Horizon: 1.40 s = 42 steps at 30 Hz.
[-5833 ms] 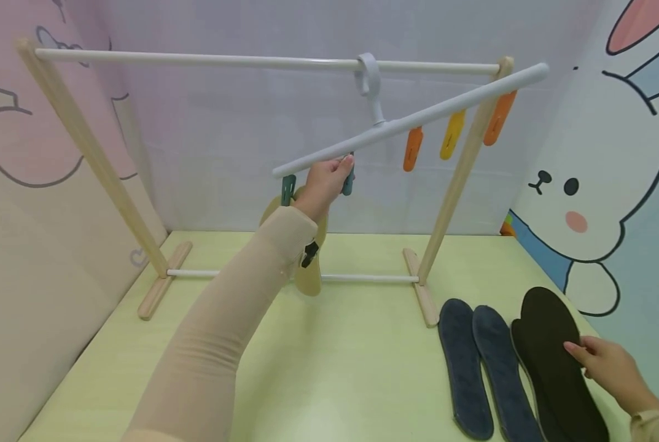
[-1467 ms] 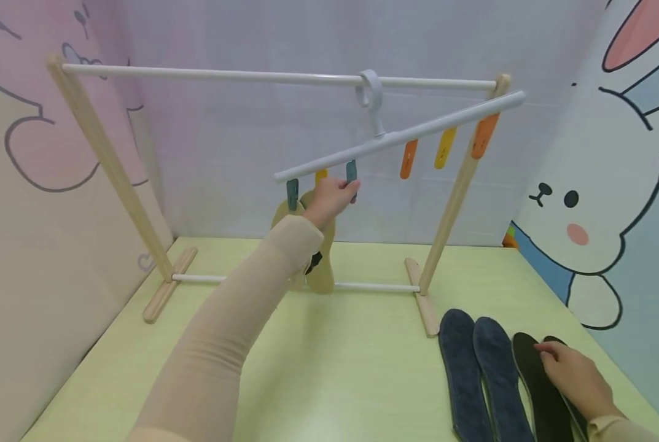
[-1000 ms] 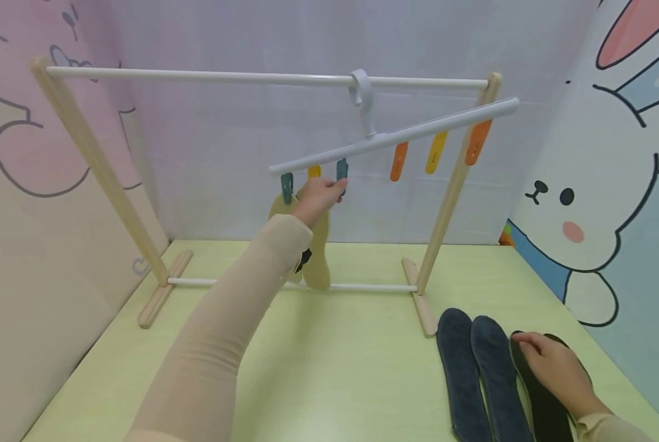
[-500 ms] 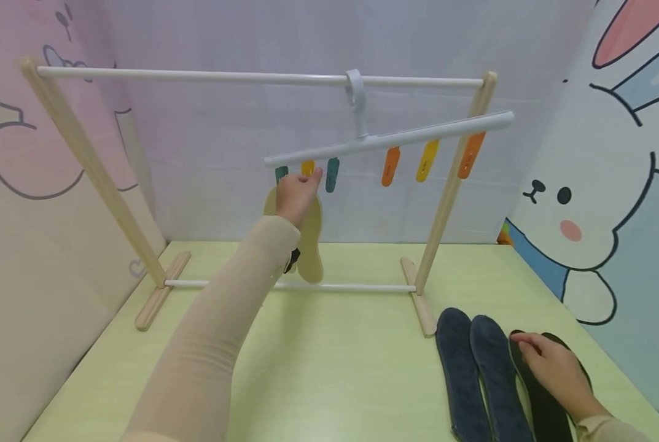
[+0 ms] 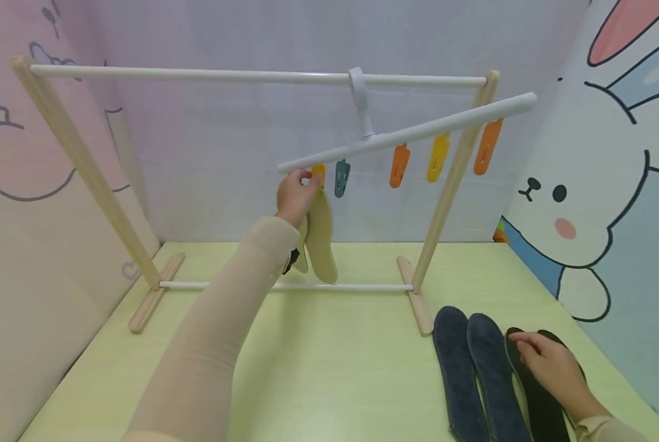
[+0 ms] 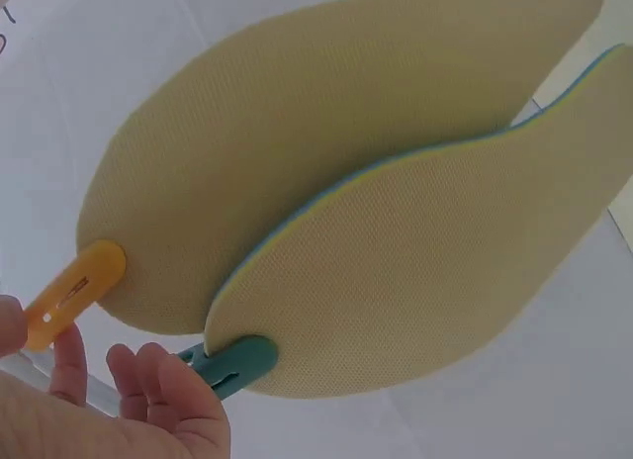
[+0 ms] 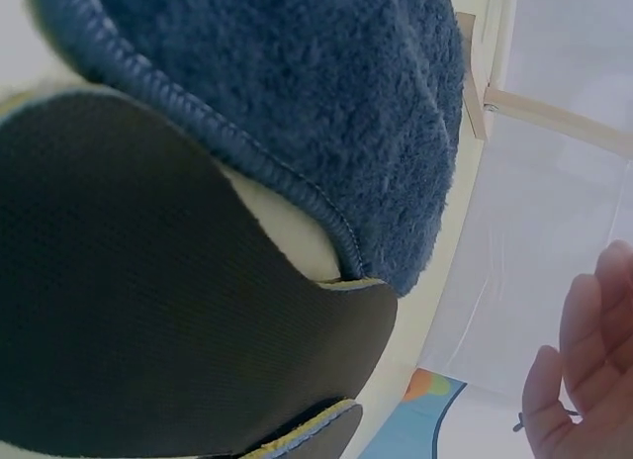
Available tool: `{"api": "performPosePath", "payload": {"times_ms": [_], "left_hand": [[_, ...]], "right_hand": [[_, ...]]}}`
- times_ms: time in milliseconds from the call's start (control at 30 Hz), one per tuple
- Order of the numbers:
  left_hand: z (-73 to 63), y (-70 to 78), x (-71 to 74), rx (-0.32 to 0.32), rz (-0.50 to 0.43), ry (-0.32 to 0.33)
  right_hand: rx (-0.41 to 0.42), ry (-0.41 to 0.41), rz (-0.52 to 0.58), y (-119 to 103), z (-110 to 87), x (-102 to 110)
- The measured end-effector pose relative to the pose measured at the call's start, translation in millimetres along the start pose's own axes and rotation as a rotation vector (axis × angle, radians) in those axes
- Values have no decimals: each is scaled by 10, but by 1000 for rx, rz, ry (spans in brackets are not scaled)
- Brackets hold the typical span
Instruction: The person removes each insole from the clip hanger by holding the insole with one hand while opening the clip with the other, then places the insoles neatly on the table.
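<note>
My left hand (image 5: 295,197) is up at the low end of a tilted white clip hanger (image 5: 423,127). Its thumb and forefinger pinch a yellow clothespin (image 6: 74,296). That clothespin bites the tip of one beige insole (image 6: 267,152). A second beige insole (image 6: 396,271) hangs beside it from a green clothespin (image 6: 242,365), near my other curled fingers. Down at the right, my right hand (image 5: 558,371) is over a pair of black insoles (image 5: 543,408), fingers loosely bent and holding nothing. The right wrist view shows that hand apart from the nearer black insole (image 7: 148,281).
A wooden rack with a white top rod (image 5: 196,75) carries the hanger. Another green clothespin (image 5: 342,178), two orange ones and a yellow one (image 5: 438,158) hang from it. Two navy insoles (image 5: 456,362) lie left of the black pair. Printed walls flank the pale table (image 5: 329,368).
My left hand has shifted left from the inner green clothespin to the yellow one, and the hanger swings. The black insole my right hand held up earlier now lies on the table, released.
</note>
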<state>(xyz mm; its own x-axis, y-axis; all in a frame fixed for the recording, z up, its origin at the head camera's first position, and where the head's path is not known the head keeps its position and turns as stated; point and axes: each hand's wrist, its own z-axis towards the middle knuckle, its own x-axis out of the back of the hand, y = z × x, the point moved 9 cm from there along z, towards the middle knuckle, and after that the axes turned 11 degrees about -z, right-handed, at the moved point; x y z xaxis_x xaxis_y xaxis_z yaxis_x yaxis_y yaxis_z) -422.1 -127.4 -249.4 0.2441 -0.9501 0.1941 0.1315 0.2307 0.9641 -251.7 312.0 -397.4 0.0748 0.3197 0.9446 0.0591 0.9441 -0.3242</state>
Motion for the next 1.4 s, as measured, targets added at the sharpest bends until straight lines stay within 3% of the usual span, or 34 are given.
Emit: {"api": "performPosePath", "payload": {"times_ms": [300,467,733,967,1167,1400], "left_hand": [[-30,-8,1,-1,-93,-49],[-44,-1,33,-26,-74,-50],[-57,-10,8,-8,-68,-78],[-71,11,-45,-10,-64,-123],[-108,35,-34,-35,-65,-111],[-135,0,-29,21,-94,-123]], "right_hand": [[109,110,1,-262,-3,37],[145,159,-3,-385,-12,38],[166,140,35,-514,46,3],[245,134,89,-867,170,38],[249,79,152,-1092,225,-36],[267,69,224,-1305,265,-151]]}}
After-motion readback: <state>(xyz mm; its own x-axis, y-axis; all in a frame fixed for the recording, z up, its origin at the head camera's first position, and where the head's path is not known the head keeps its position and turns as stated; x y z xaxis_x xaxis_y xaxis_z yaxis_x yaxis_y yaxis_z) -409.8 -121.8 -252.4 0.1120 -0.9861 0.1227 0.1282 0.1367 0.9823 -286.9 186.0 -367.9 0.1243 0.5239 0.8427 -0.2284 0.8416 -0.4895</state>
